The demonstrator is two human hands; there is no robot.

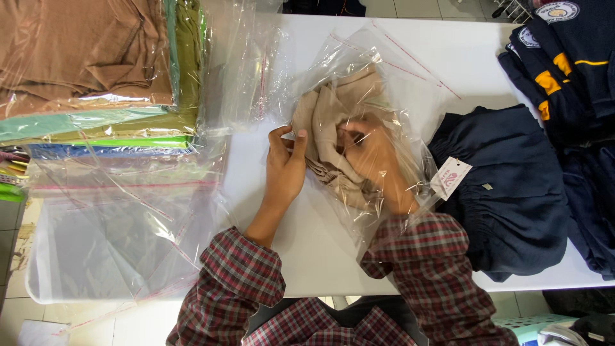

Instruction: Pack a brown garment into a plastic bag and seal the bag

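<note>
The right hand (375,160) is pushed deep inside a clear plastic bag (378,83). Its grip looks closed on a bunched-up beige cloth (330,122), though the shiny plastic blurs the fingers. The left hand (285,163) is outside the bag. Its thumb and fingers pinch the edge of the bag at the opening, right beside the cloth. The cloth is mostly inside the bag, in the middle of the white tabletop (314,256).

The bag is thin. If the right hand pushes too hard, it could tear, or the cloth could crumple into a lump. If the left hand lets go, the opening could fold shut.

To the right lies a dark blue garment (512,192) with a small paper tag (450,177), touching the bag. To the left are loose empty bags (122,218) and a pile of packed clothes (96,70).
</note>
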